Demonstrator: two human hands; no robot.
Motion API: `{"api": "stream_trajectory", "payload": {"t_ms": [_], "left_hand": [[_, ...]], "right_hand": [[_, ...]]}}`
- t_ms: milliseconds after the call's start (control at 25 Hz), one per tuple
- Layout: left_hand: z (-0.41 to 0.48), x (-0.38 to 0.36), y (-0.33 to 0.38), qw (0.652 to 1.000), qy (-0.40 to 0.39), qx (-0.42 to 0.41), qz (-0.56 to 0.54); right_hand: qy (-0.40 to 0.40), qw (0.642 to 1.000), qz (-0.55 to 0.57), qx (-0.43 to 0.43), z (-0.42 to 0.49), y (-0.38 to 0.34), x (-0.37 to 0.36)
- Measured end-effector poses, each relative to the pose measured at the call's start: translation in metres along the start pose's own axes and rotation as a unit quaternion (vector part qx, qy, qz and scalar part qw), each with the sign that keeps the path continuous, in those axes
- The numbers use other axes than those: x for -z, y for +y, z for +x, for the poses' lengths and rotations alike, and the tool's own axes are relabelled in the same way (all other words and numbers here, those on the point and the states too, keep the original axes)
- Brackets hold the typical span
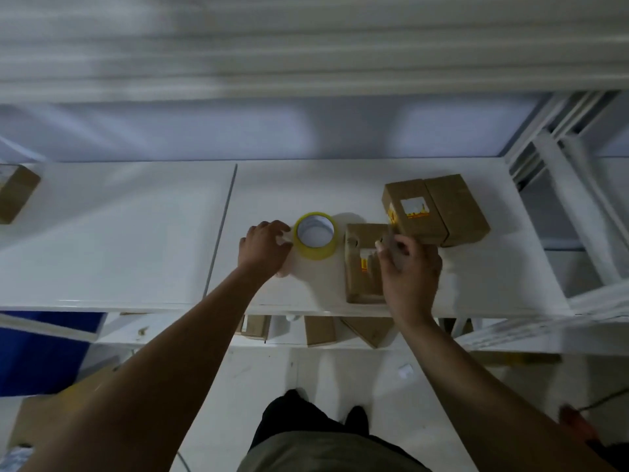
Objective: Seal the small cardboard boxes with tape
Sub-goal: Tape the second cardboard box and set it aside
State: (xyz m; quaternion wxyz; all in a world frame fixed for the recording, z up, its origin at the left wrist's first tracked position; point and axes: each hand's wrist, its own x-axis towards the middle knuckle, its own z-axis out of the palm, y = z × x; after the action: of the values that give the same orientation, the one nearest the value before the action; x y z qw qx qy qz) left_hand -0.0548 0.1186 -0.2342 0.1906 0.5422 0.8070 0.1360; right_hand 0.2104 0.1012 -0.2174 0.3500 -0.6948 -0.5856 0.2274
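Nearest me on the white worktop (136, 233) lies the box (362, 267) I am working on, close to the front edge, its long axis running away from me, one end toward the edge and the other toward the two boxes behind. My right hand (408, 267) covers its right side; the fingers are curled over the top, but I cannot tell whether they pinch a tape end or only press the flap. Left of the box, just beside it, the tape roll (315, 235) lies flat, hole up. My left hand (263, 248) rests against its left side, fingers bent around the rim in a loose grip, not lifting it.

Risks as I judge them: the box sits near the edge, so a hard pull on tape could drag it off; with a light hold the roll may skid instead of unwinding; a strip laid off-line would miss the seam.

Farther back, the pair of boxes (439, 209) stand touching side by side, angled back and to the left.
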Motion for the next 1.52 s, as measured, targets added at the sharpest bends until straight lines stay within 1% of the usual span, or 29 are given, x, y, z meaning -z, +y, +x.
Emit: {"api": "stream_trajectory", "payload": {"t_ms": [40, 80, 120, 200, 280, 360, 440, 480, 560, 600, 640, 680, 760, 800, 840, 920, 960, 1040, 1120, 1240, 1280, 1360, 1520], "left_hand": [[0.002, 0.000, -0.002, 1.000, -0.004, 0.002, -0.006], [0.004, 0.001, -0.005, 1.000, -0.010, 0.008, -0.019], [0.006, 0.003, -0.008, 0.999, -0.017, 0.018, -0.042], [0.008, 0.007, -0.016, 0.996, -0.022, 0.029, -0.081], [0.012, 0.012, -0.022, 0.996, -0.012, 0.024, -0.090], [0.015, 0.017, -0.027, 0.996, -0.008, 0.013, -0.093], [0.017, 0.022, -0.029, 0.994, -0.007, 0.005, -0.111], [0.019, 0.025, -0.030, 0.992, 0.001, 0.004, -0.129], [0.021, 0.036, -0.031, 0.985, 0.021, -0.016, -0.170], [0.021, 0.045, -0.029, 0.978, 0.024, -0.025, -0.207], [0.019, 0.054, -0.026, 0.963, 0.019, -0.027, -0.266], [0.017, 0.063, -0.021, 0.943, 0.008, -0.026, -0.332], [0.007, 0.079, -0.004, 0.909, -0.029, -0.031, -0.415], [0.003, 0.084, 0.008, 0.901, -0.052, -0.037, -0.429], [-0.001, 0.084, 0.021, 0.897, -0.072, -0.045, -0.434], [-0.008, 0.078, 0.050, 0.894, -0.094, -0.048, -0.435], [-0.012, 0.072, 0.063, 0.892, -0.097, -0.039, -0.439], [-0.020, 0.056, 0.082, 0.886, -0.084, 0.002, -0.456], [-0.028, 0.037, 0.087, 0.880, -0.063, 0.050, -0.468], [-0.040, 0.005, 0.085, 0.878, -0.023, 0.100, -0.468], [-0.043, -0.005, 0.084, 0.882, -0.007, 0.112, -0.459], [-0.049, -0.019, 0.085, 0.895, 0.021, 0.131, -0.426], [-0.048, -0.031, 0.088, 0.919, 0.040, 0.134, -0.368]], "right_hand": [[0.003, 0.998, 0.004, 0.057, 0.002, -0.005, -0.002], [-0.035, 0.993, -0.003, 0.112, 0.005, -0.012, -0.005], [-0.091, 0.982, -0.032, 0.163, 0.009, -0.020, -0.012], [-0.184, 0.942, -0.131, 0.250, 0.015, -0.037, -0.029], [-0.225, 0.900, -0.224, 0.299, 0.019, -0.046, -0.046], [-0.227, 0.879, -0.282, 0.311, 0.026, -0.049, -0.060], [-0.210, 0.879, -0.299, 0.306, 0.033, -0.050, -0.066], [-0.203, 0.883, -0.292, 0.307, 0.037, -0.052, -0.067], [-0.191, 0.884, -0.259, 0.338, 0.044, -0.062, -0.062], [-0.187, 0.886, -0.224, 0.359, 0.048, -0.067, -0.057], [-0.192, 0.891, -0.179, 0.370, 0.052, -0.073, -0.049], [-0.210, 0.898, -0.130, 0.365, 0.058, -0.079, -0.036], [-0.275, 0.910, -0.048, 0.308, 0.073, -0.088, -0.001], [-0.307, 0.913, -0.014, 0.267, 0.080, -0.089, 0.019], [-0.317, 0.918, 0.019, 0.239, 0.087, -0.089, 0.039], [-0.303, 0.925, 0.063, 0.220, 0.099, -0.083, 0.072], [-0.302, 0.927, 0.065, 0.212, 0.104, -0.079, 0.083], [-0.307, 0.934, 0.027, 0.181, 0.111, -0.068, 0.092], [-0.304, 0.941, -0.046, 0.142, 0.116, -0.051, 0.091], [-0.312, 0.935, -0.149, 0.083, 0.114, -0.027, 0.081], [-0.313, 0.933, -0.165, 0.072, 0.114, -0.022, 0.075], [-0.307, 0.927, -0.199, 0.078, 0.111, -0.017, 0.064], [-0.273, 0.922, -0.259, 0.084, 0.113, -0.014, 0.047]]}}
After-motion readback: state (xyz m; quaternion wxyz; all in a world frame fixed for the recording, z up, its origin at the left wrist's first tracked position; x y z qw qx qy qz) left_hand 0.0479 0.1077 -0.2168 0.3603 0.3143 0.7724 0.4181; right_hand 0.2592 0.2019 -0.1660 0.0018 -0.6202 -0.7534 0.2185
